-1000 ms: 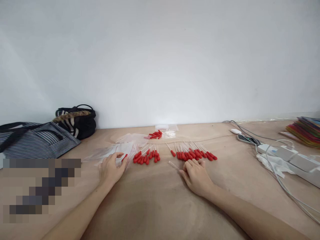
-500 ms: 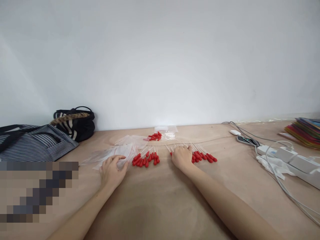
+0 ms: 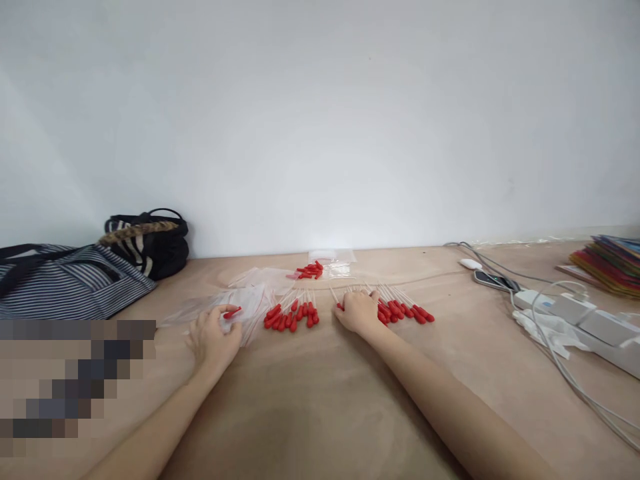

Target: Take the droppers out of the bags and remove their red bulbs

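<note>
My left hand point(image 3: 215, 337) is over clear plastic bags point(image 3: 255, 300), its thumb and index finger apart. A loose red rubber bulb point(image 3: 233, 313) shows beside that index finger; whether it touches the finger I cannot tell. My right hand point(image 3: 357, 312) is curled over the right group of red-bulbed droppers point(image 3: 395, 311), around at least one of them; its fingertips are partly hidden. One bulb peeks out by its thumb. Between my hands lies another group of droppers point(image 3: 293, 316), thin pale stems pointing away from me.
Behind the droppers are a small pile of red bulbs point(image 3: 311, 269) and a bag of thin clear tubes point(image 3: 338, 268). A striped bag point(image 3: 75, 283) and a black pouch point(image 3: 165, 247) stand at left. A power strip point(image 3: 595, 320), cables and colourful packets point(image 3: 607, 265) occupy the right.
My left hand has drawn back to the left, and a red rubber bulb now shows by its index finger. My right hand has shifted slightly left along the droppers.
</note>
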Demonstrator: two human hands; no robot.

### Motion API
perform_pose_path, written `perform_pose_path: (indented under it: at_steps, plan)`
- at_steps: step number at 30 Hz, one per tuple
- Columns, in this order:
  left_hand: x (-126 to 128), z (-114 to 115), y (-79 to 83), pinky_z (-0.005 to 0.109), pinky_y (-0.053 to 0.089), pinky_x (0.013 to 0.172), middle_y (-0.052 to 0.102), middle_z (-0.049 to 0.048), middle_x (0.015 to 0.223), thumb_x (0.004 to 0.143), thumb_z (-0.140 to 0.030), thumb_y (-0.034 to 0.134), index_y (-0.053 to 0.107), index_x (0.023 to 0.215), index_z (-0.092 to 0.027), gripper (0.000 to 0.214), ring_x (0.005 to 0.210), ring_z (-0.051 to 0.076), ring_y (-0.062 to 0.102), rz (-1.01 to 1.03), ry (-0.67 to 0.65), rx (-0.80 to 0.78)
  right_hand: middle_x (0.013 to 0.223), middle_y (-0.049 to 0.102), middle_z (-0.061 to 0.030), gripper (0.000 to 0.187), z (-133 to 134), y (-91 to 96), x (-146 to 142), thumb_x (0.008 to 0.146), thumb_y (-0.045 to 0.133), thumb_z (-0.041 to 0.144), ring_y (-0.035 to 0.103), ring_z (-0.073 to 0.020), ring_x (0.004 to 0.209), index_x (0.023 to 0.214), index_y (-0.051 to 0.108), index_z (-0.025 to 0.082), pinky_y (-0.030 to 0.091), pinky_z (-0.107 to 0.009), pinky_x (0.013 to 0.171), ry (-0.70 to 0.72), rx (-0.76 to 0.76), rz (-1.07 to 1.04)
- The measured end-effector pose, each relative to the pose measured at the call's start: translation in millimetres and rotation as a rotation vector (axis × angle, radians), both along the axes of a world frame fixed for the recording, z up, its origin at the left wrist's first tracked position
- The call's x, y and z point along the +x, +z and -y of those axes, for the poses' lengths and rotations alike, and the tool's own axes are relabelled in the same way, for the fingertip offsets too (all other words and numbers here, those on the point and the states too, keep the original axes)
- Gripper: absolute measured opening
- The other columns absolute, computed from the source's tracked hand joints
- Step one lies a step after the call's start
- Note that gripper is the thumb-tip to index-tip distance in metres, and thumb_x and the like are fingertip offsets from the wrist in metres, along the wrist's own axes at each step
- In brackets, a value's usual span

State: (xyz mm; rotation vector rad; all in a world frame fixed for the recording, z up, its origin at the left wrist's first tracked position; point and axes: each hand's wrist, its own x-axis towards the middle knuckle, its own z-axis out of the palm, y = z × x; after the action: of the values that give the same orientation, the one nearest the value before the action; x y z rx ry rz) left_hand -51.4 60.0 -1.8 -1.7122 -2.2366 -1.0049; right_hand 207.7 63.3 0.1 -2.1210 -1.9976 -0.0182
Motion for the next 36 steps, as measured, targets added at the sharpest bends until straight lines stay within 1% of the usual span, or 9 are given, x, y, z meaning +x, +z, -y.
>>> perform_pose_path:
  at_steps: [3, 6, 8, 11, 15, 18, 25, 29, 36]
  plan:
    - [13.3, 9.0, 0.0, 0.049, 0.037, 0.087, 0.06, 0.0087, 0.093, 0.066, -0.019, 0.05, 0.061, 0.078, -0.019, 0.015, 0.096, 0.03, 0.052, 0.002, -0.159, 0.188, 0.087, 0.066, -0.0157, 0.027, 4.5, 1.1, -6.8, 0.078, 0.044, 0.025, 0.054, -0.0274, 0.089, 0.082, 0.067, 0.012, 0.022, -0.043, 0.083, 0.02, 0.023, 0.004]
    - [38.7, 26.2, -6.0, 0.038, 0.044, 0.08, 0.062, 0.0056, 0.079, 0.069, -0.024, 0.051, 0.059, 0.074, -0.019, 0.011, 0.082, 0.023, 0.057, 0.133, -0.533, 0.227, 0.09, 0.065, -0.0148, 0.026, 17.3, 2.7, -12.1, 0.078, 0.044, 0.025, 0.052, -0.0273, 0.093, 0.082, 0.066, 0.012, 0.02, -0.043, 0.084, 0.048, 0.074, 0.0]
    - [60.8, 39.5, -12.7, 0.03, 0.048, 0.067, 0.064, 0.0046, 0.079, 0.075, -0.029, 0.049, 0.06, 0.085, -0.018, 0.018, 0.073, 0.019, 0.059, 0.322, -0.753, 0.025, 0.087, 0.065, -0.0117, 0.024, 31.9, 0.8, -14.0, 0.079, 0.044, 0.027, 0.052, -0.0254, 0.091, 0.078, 0.065, 0.014, 0.019, -0.042, 0.083, 0.085, 0.141, -0.056]
    - [92.4, 54.0, -21.9, 0.027, 0.05, 0.065, 0.066, 0.0046, 0.083, 0.081, -0.036, 0.045, 0.059, 0.096, -0.018, 0.027, 0.073, 0.017, 0.061, 0.597, -0.891, -0.232, 0.075, 0.065, -0.0053, 0.023, 59.5, -8.3, -15.4, 0.08, 0.046, 0.029, 0.051, -0.0197, 0.081, 0.066, 0.06, 0.017, 0.019, -0.038, 0.078, 0.181, 0.255, -0.218]
    - [115.0, 58.8, -27.0, 0.028, 0.05, 0.07, 0.065, 0.0022, 0.078, 0.079, -0.037, 0.05, 0.056, 0.091, -0.017, 0.024, 0.075, 0.017, 0.062, 0.811, -0.9, -0.273, 0.064, 0.059, 0.0001, 0.02, 88.9, -23.3, -17.6, 0.078, 0.048, 0.023, 0.047, -0.0133, 0.069, 0.06, 0.054, 0.017, 0.019, -0.033, 0.074, 0.305, 0.334, -0.336]
    - [114.0, 56.8, -26.8, 0.028, 0.05, 0.066, 0.063, 0.0021, 0.075, 0.078, -0.032, 0.05, 0.053, 0.093, -0.016, 0.022, 0.069, 0.016, 0.061, 0.805, -0.923, -0.292, 0.062, 0.056, 0.0015, 0.019, 96.5, -29.2, -15.5, 0.078, 0.049, 0.022, 0.045, -0.0122, 0.066, 0.06, 0.053, 0.017, 0.019, -0.031, 0.071, 0.401, 0.391, -0.351]
    - [89.8, 47.1, -15.2, 0.029, 0.046, 0.07, 0.06, 0.0033, 0.078, 0.083, -0.022, 0.045, 0.065, 0.093, -0.019, 0.022, 0.073, 0.016, 0.057, 0.171, -1.016, -0.138, 0.07, 0.054, -0.0029, 0.017, 88.5, -33.3, 22.7, 0.084, 0.045, 0.024, 0.042, -0.0145, 0.069, 0.075, 0.057, 0.016, 0.025, -0.03, 0.067, 0.573, 0.713, -0.183]
    - [89.8, 49.1, -12.2, 0.028, 0.045, 0.071, 0.061, 0.0028, 0.077, 0.08, -0.017, 0.051, 0.066, 0.093, -0.02, 0.019, 0.075, 0.016, 0.057, 0.02, -1.095, -0.171, 0.087, 0.061, -0.0045, 0.021, 80.5, -33.7, 37.5, 0.084, 0.051, 0.031, 0.046, -0.0161, 0.081, 0.1, 0.06, 0.02, 0.026, -0.033, 0.075, 0.662, 0.662, -0.136]
    - [92.1, 50.5, -18.1, 0.029, 0.045, 0.074, 0.064, 0.0029, 0.081, 0.079, -0.018, 0.055, 0.062, 0.091, -0.019, 0.014, 0.078, 0.017, 0.058, 0.026, -1.119, -0.076, 0.064, 0.059, 0.0024, 0.015, 73.0, -32.5, 28.9, 0.085, 0.052, 0.031, 0.044, -0.0127, 0.071, 0.083, 0.064, 0.024, 0.021, -0.034, 0.075, 0.752, 0.515, -0.142]
